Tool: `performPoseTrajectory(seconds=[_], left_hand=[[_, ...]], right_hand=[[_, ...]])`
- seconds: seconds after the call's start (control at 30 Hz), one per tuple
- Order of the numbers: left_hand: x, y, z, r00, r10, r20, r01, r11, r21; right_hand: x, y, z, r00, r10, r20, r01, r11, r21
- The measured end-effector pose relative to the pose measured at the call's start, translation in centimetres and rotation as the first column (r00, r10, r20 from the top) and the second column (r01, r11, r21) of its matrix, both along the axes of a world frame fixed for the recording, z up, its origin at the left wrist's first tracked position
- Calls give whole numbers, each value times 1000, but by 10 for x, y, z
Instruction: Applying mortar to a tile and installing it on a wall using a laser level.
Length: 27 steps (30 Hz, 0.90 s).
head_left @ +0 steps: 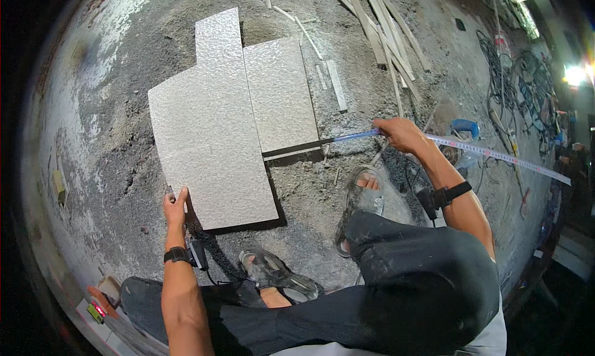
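A pale textured tile (214, 139) with a narrower upper part lies on the rough floor, partly over a second textured tile (282, 95). At its lower left edge my left hand (176, 208) is closed with the thumb raised; a small dark thing shows at its fingers, too hidden to name. My right hand (401, 134) pinches a tape measure (496, 155), whose white blade runs out to the far right. A bluish strip (354, 136) reaches left from that hand toward the tiles; whether it belongs to the tape I cannot tell.
Long thin strips (378, 27) lie piled at the top, with a short offcut (336, 86) below them. A blue-handled power tool (465, 130) rests beyond my right wrist. Coiled cables (533, 77) spread at the far right. My sandalled feet (279, 275) stand close to the tile.
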<state>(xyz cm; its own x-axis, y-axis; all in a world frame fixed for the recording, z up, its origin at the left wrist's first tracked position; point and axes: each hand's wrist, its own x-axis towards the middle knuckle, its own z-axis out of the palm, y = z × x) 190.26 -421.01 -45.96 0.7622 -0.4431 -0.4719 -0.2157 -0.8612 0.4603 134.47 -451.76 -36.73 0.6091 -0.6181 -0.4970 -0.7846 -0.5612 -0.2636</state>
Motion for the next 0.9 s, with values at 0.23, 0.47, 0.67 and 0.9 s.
performPoseTrajectory(seconds=[0.23,0.47,0.67,0.9], left_hand=[[9,5,-2,1000,-9,4,9,1000,21],[10,6,-6,998,-37,59,37,999,7],[11,8,-3,994,-72,88,73,997,-11],[4,2,4,994,-69,80,67,997,26]], right_hand=[[5,-3,4,1000,24,-16,-24,1000,12],[3,-4,3,999,21,-33,-21,1000,13],[7,-3,9,1000,14,-5,-14,1000,24],[5,-6,7,1000,28,-2,-28,1000,12]])
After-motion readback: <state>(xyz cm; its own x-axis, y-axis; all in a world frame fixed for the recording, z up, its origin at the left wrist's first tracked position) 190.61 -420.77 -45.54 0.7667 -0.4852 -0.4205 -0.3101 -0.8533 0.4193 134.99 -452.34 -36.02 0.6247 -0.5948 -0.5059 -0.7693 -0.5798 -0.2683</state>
